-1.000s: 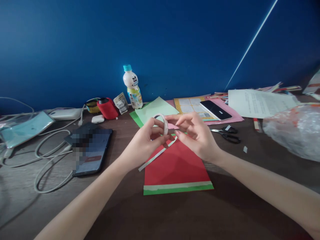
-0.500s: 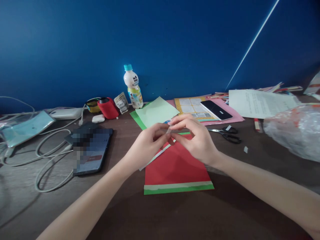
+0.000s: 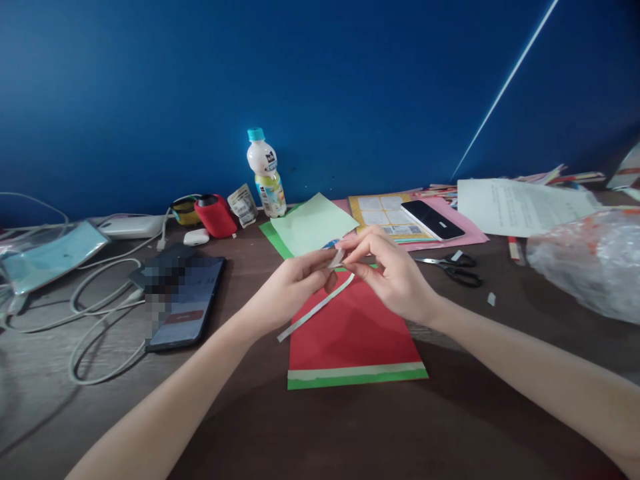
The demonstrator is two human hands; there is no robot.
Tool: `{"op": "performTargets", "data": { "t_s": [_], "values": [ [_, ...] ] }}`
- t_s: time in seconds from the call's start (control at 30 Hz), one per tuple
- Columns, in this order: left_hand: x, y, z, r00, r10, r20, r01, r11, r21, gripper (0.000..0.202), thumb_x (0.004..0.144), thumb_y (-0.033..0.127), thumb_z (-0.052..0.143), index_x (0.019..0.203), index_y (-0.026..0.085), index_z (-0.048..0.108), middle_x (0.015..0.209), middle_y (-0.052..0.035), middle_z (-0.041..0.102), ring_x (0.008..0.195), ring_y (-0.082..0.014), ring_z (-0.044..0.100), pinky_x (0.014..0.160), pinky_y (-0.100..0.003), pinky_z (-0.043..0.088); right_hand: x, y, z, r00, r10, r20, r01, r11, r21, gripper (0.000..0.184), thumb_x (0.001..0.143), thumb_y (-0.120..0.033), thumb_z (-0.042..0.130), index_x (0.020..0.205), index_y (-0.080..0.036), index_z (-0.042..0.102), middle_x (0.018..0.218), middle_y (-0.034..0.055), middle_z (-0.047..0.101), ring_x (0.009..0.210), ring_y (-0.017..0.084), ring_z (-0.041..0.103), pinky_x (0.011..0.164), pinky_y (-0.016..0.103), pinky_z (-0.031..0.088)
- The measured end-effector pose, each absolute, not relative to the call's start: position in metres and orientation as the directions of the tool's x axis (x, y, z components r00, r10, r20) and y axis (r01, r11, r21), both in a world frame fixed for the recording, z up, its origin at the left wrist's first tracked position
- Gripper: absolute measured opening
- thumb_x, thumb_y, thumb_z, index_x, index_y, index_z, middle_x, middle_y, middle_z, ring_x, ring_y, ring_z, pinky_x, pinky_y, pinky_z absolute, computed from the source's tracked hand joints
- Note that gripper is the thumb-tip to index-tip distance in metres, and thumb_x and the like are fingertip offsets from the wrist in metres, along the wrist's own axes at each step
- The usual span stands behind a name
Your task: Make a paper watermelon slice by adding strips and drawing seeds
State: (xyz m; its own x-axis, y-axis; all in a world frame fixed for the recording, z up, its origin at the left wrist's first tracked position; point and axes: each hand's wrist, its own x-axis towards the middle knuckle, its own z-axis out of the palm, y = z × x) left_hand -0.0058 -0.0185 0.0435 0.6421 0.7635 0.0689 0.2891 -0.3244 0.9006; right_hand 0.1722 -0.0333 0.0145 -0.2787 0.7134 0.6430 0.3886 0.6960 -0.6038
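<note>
My left hand (image 3: 290, 287) and right hand (image 3: 395, 277) are close together, both pinching the white tape (image 3: 339, 257) up near the far edge of the red sheet (image 3: 353, 333). I expect it to be light, thin and limp, probably sticky, easily creased or torn by a hard tug. I'd grip only its edges, with fingertips; my fingers hide part of it.

Strip (image 3: 317, 308) lies across paper sheet (image 3: 355, 340), past its L edge. Scissors (image 3: 461, 275) R, plastic bag (image 3: 595, 267) far R. Bhd: phone (image 3: 433, 221) partly on booklet (image 3: 383, 205); drink bottle (image 3: 269, 175) back L. Tablet (image 3: 187, 330) L, earbud case (image 3: 196, 237) bhd.
</note>
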Motion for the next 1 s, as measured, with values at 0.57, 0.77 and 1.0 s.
{"op": "performTargets", "data": {
  "t_s": [0.57,0.77,1.0],
  "values": [
    [-0.052,0.029,0.041,0.416,0.906,-0.071,0.862,-0.368,0.349,0.032,0.072,0.026,0.042,0.1,0.02,0.058,0.08,-0.0032,0.065,0.07,-0.0196,0.056,0.062,-0.026,0.036,0.195,-0.012,0.007,-0.27,0.928,0.257,0.63,0.372,-0.681,0.026,0.077,-0.026,0.053,0.101,-0.024,0.046,0.098,0.0062,0.055,0.089,0.02,0.055,0.072,0.036,0.046],
    [-0.056,0.03,0.025,0.467,0.856,-0.222,0.878,-0.417,0.236,0.011,0.068,0.027,0.048,0.074,0.021,0.056,0.072,-0.002,0.062,0.065,-0.0188,0.056,0.059,-0.027,0.035,0.196,-0.005,-0.018,-0.305,0.938,0.165,0.627,0.328,-0.706,0.025,0.074,-0.016,0.048,0.097,-0.023,0.041,0.077,0.0,0.05,0.065,0.013,0.053,0.059,0.029,0.045],
    [-0.035,0.019,0.026,0.484,0.874,0.048,0.81,-0.468,0.354,0.029,0.076,0.041,0.044,0.088,0.017,0.057,0.093,-0.0088,0.06,0.09,-0.0249,0.053,0.077,-0.034,0.038,0.187,-0.009,-0.007,-0.357,0.918,0.172,0.41,0.32,-0.854,0.02,0.075,-0.016,0.05,0.09,-0.022,0.04,0.076,-0.0004,0.052,0.071,0.014,0.055,0.066,0.03,0.045]
  ]
}}
